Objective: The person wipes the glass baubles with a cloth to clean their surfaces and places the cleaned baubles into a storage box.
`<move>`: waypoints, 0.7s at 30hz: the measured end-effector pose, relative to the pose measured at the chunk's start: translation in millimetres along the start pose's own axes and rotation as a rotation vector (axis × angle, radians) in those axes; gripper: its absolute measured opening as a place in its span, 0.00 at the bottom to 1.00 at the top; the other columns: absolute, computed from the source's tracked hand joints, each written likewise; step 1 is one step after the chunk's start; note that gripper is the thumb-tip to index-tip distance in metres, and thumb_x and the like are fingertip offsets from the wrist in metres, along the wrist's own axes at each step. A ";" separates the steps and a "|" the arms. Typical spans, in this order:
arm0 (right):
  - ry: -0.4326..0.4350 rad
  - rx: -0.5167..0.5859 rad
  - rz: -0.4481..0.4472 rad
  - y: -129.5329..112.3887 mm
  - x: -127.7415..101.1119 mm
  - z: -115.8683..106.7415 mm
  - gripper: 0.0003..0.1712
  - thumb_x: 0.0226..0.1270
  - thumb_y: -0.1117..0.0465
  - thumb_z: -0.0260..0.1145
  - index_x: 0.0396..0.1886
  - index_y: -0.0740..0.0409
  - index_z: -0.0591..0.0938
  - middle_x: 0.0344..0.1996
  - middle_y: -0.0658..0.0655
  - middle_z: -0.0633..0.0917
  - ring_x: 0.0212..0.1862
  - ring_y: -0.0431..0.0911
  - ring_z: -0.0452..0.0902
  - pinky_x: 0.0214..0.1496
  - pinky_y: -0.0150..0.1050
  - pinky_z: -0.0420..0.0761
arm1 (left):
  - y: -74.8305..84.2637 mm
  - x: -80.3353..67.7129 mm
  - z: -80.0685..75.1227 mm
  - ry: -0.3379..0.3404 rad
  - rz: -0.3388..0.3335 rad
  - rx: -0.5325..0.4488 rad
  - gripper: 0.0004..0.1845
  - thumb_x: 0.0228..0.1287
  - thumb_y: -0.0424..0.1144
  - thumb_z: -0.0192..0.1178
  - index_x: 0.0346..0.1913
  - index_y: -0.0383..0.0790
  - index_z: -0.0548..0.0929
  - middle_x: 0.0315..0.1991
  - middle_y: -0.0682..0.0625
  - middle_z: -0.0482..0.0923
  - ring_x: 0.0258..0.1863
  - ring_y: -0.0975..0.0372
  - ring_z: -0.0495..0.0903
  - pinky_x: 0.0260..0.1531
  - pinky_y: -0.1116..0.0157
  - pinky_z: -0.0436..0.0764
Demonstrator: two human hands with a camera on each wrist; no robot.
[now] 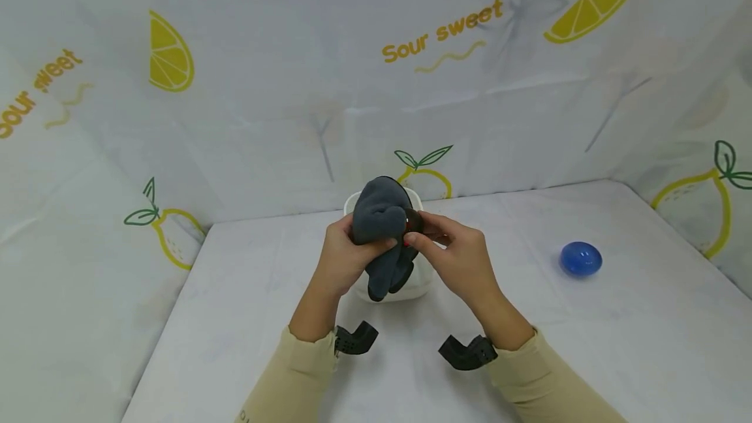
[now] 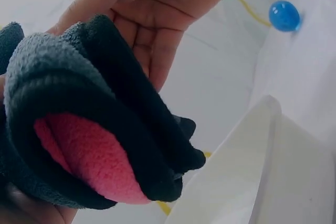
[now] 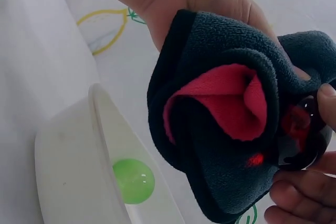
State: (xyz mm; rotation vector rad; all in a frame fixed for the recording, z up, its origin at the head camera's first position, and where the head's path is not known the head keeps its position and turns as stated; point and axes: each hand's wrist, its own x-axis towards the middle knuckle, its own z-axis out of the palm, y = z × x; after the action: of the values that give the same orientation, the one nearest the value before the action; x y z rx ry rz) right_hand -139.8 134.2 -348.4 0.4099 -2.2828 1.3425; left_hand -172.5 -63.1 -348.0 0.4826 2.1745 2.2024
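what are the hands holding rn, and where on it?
Both hold one dark grey fleece cloth with a red lining: left hand grips its bunched middle, right hand pinches the edge.

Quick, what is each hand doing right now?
Left hand: grips the grey cloth.
Right hand: pinches the same cloth at its side.

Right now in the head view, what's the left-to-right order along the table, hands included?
Left hand → grey cloth gripped over the white bowl → right hand pinching the cloth → blue ball, alone on the table.
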 end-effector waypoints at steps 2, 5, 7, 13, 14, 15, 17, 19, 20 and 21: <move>-0.016 -0.009 0.026 -0.8 0.0 0.2 0.26 0.60 0.57 0.74 0.57 0.61 0.82 0.41 0.57 0.89 0.43 0.47 0.86 0.46 0.41 0.86 | -0.1 -0.1 0.5 0.014 -0.002 0.024 0.21 0.52 0.34 0.73 0.50 0.38 0.82 0.47 0.44 0.83 0.46 0.54 0.83 0.46 0.56 0.84; -0.043 0.022 0.004 0.5 0.6 -0.5 0.28 0.60 0.59 0.74 0.59 0.62 0.81 0.44 0.58 0.88 0.46 0.48 0.86 0.49 0.40 0.85 | -0.6 0.2 0.9 0.036 -0.001 0.028 0.22 0.52 0.34 0.73 0.52 0.37 0.82 0.47 0.43 0.83 0.46 0.53 0.83 0.46 0.56 0.84; -0.070 0.046 -0.038 2.6 1.0 -1.7 0.31 0.58 0.61 0.75 0.61 0.63 0.79 0.48 0.59 0.87 0.48 0.49 0.85 0.52 0.39 0.83 | -1.2 0.8 0.6 0.051 0.000 0.010 0.22 0.53 0.32 0.73 0.53 0.35 0.82 0.48 0.41 0.83 0.46 0.54 0.84 0.45 0.56 0.84; -0.092 0.062 -0.178 8.9 3.1 -7.4 0.36 0.52 0.66 0.78 0.63 0.62 0.78 0.50 0.59 0.86 0.51 0.50 0.85 0.55 0.36 0.81 | 0.5 1.4 -0.5 0.050 0.012 -0.115 0.21 0.57 0.28 0.68 0.54 0.29 0.79 0.48 0.40 0.82 0.44 0.56 0.84 0.44 0.60 0.85; -0.087 0.068 -0.189 9.5 3.3 -8.1 0.36 0.51 0.66 0.78 0.63 0.61 0.78 0.50 0.59 0.87 0.51 0.50 0.85 0.55 0.35 0.81 | 1.1 1.0 -0.5 0.045 0.008 -0.140 0.20 0.57 0.27 0.67 0.54 0.28 0.79 0.47 0.41 0.81 0.44 0.56 0.84 0.44 0.61 0.85; -0.082 0.074 -0.194 9.9 3.1 -8.6 0.37 0.51 0.67 0.78 0.63 0.61 0.78 0.50 0.59 0.87 0.51 0.50 0.85 0.54 0.34 0.81 | 1.1 0.8 -0.5 0.038 0.003 -0.166 0.20 0.58 0.27 0.66 0.54 0.27 0.78 0.46 0.42 0.81 0.43 0.57 0.84 0.44 0.61 0.85; -0.081 0.098 -0.193 9.9 2.4 -8.9 0.37 0.51 0.67 0.78 0.63 0.60 0.78 0.50 0.59 0.87 0.51 0.50 0.85 0.54 0.32 0.81 | 1.0 0.4 -0.6 0.033 -0.006 -0.207 0.20 0.59 0.26 0.65 0.54 0.25 0.77 0.45 0.45 0.81 0.43 0.58 0.84 0.44 0.63 0.85; -0.088 0.125 -0.179 9.1 1.9 -8.6 0.36 0.53 0.67 0.77 0.64 0.59 0.77 0.50 0.59 0.87 0.51 0.49 0.85 0.54 0.31 0.81 | 0.3 0.2 -0.9 0.045 -0.009 -0.234 0.19 0.59 0.25 0.64 0.54 0.24 0.76 0.43 0.47 0.81 0.41 0.60 0.84 0.44 0.64 0.85; -0.092 0.135 -0.168 8.7 1.7 -8.3 0.35 0.55 0.66 0.76 0.65 0.59 0.77 0.50 0.59 0.87 0.50 0.48 0.85 0.54 0.30 0.81 | 0.0 0.1 -1.0 0.054 -0.007 -0.240 0.19 0.59 0.25 0.63 0.54 0.24 0.76 0.43 0.48 0.81 0.41 0.60 0.84 0.43 0.64 0.85; -0.099 0.145 -0.155 8.5 1.4 -8.0 0.35 0.56 0.66 0.75 0.65 0.58 0.77 0.50 0.59 0.87 0.50 0.47 0.85 0.54 0.31 0.81 | -0.4 0.1 -1.1 0.063 -0.003 -0.245 0.19 0.59 0.24 0.63 0.53 0.23 0.76 0.42 0.48 0.81 0.40 0.60 0.84 0.43 0.64 0.85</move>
State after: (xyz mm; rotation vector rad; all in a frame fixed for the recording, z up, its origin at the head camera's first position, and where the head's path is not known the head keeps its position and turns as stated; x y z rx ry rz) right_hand -143.0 145.3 -350.7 0.7012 -2.1868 1.4416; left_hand -172.9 -64.2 -348.3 0.4047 1.8918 2.4682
